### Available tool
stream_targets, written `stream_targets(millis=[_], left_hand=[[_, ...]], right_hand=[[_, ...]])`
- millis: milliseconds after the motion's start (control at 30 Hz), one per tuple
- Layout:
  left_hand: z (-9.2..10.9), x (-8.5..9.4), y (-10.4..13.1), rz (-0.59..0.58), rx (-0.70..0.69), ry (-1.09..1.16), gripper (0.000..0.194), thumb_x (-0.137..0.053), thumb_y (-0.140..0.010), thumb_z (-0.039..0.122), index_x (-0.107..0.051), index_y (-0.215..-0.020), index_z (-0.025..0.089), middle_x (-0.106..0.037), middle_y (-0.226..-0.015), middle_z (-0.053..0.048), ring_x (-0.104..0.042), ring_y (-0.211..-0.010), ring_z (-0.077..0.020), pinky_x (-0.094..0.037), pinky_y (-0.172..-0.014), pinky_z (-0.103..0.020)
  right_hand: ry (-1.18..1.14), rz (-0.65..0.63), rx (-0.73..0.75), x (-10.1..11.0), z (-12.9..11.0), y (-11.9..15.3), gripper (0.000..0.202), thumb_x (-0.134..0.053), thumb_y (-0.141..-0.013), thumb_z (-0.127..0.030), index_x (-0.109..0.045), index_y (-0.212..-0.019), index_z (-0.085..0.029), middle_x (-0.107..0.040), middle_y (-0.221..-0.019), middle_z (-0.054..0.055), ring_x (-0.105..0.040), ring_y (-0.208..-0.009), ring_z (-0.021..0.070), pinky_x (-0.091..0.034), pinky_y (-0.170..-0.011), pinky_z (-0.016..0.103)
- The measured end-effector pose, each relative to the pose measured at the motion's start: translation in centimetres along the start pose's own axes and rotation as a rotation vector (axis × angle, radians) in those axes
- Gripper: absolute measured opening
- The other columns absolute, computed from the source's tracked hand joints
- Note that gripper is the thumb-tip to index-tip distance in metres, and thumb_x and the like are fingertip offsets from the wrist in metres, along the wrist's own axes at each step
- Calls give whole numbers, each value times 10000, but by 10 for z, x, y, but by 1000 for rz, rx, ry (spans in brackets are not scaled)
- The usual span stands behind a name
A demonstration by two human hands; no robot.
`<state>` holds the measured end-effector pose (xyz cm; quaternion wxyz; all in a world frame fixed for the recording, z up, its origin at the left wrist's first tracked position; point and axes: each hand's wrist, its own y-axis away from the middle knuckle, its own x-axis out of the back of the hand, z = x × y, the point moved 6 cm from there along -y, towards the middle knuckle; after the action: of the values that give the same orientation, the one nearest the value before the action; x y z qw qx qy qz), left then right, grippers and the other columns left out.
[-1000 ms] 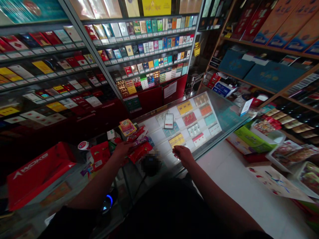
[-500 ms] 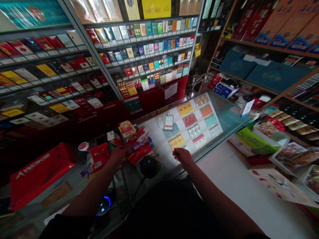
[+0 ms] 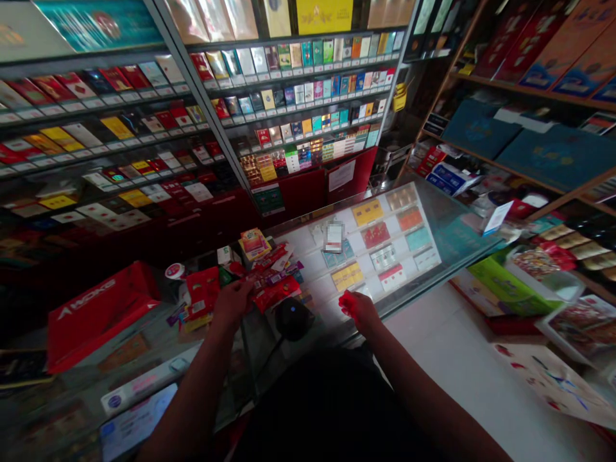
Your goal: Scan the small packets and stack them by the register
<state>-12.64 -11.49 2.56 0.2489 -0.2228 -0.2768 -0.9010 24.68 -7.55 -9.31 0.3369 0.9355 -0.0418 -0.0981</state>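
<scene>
My left hand (image 3: 233, 301) rests on a heap of red and purple snack packets (image 3: 274, 277) lying on the glass counter (image 3: 433, 221); its fingers curl over a packet's edge, though I cannot tell if they grip it. My right hand (image 3: 355, 307) hovers just above the counter's near edge with fingers loosely apart, holding nothing. A black round device (image 3: 293, 317) with a small blue light sits between the two hands. Cigarette packs (image 3: 375, 234) show under the glass beyond my right hand.
A red carton (image 3: 96, 311) lies at the counter's left end. A small white box (image 3: 333, 236) stands on the glass. Shelves of cigarette packs (image 3: 298, 96) fill the wall behind. Wooden shelves (image 3: 529, 147) and trays of goods (image 3: 572, 314) line the right side.
The view has shifted left and down a little. My left hand has slid slightly nearer on the packets. My right hand stays at the counter's edge.
</scene>
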Motion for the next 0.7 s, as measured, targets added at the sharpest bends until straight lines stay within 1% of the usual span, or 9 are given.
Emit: stream_targets(millis=[67, 133, 267, 400, 467, 533, 600, 633, 700], left_hand=[[-8, 0, 12, 50, -3, 44, 410, -637, -826, 594, -692, -728, 199, -682, -654, -42, -613, -616, -206, -447, -587, -296], [-16, -2, 25, 87, -21, 33, 431, -640, -828, 608, -698, -702, 201, -693, -664, -45, -615, -641, -210, -434, -600, -292], [-32, -3, 52, 105, -50, -38, 469, -604, -865, 620, -685, -654, 209, -686, -648, -43, -610, -635, -214, -421, -609, -294], [-44, 0, 72, 132, -8, -44, 457, -583, -889, 605, -694, -681, 213, -721, -677, -62, -658, -674, -237, -450, -642, -309], [-51, -2, 76, 137, 36, -31, 438, -585, -890, 583, -695, -683, 212, -729, -684, -72, -673, -684, -245, -467, -654, -320], [-57, -7, 75, 145, 73, 3, 389, -611, -874, 547, -708, -717, 204, -750, -731, -84, -686, -703, -249, -483, -665, -328], [-64, -14, 69, 153, 109, 97, 326, -663, -833, 509, -736, -825, 191, -777, -822, -97, -705, -743, -253, -500, -664, -330], [-68, -19, 65, 158, 127, 159, 328, -691, -809, 495, -744, -895, 183, -788, -879, -106, -716, -775, -257, -510, -665, -330], [-75, -26, 56, 188, 154, 254, 402, -744, -764, 481, -747, -1014, 166, -795, -979, -127, -733, -851, -268, -532, -683, -337]], right_hand=[[7, -9, -7, 0, 2, 0, 362, -811, -681, -524, -663, -692, -194, -750, -742, 93, -691, -671, 195, -511, -594, 291], [16, -15, -16, 1, 3, -3, 390, -817, -682, -553, -662, -696, -196, -756, -761, 101, -702, -691, 208, -522, -608, 304], [60, -36, -33, 6, -1, -8, 428, -826, -689, -594, -683, -722, -191, -763, -771, 105, -718, -722, 222, -558, -665, 329], [119, -51, -21, 10, -10, -11, 469, -834, -679, -634, -668, -683, -195, -749, -733, 90, -705, -691, 213, -555, -654, 325], [153, -45, -11, 12, -14, -11, 480, -849, -656, -639, -673, -676, -194, -745, -723, 85, -701, -690, 211, -551, -644, 320], [186, -52, 0, 13, -17, -10, 483, -859, -642, -638, -685, -679, -188, -754, -738, 94, -701, -696, 210, -548, -642, 317], [212, -70, 6, 12, -19, -8, 481, -858, -639, -631, -683, -667, -183, -761, -749, 106, -698, -690, 206, -540, -634, 311], [223, -79, 5, 12, -20, -8, 480, -853, -640, -627, -675, -655, -182, -761, -749, 110, -697, -682, 203, -536, -628, 309], [250, -91, 0, 12, -21, -6, 477, -836, -647, -624, -668, -650, -177, -760, -743, 113, -699, -675, 201, -534, -624, 307]])
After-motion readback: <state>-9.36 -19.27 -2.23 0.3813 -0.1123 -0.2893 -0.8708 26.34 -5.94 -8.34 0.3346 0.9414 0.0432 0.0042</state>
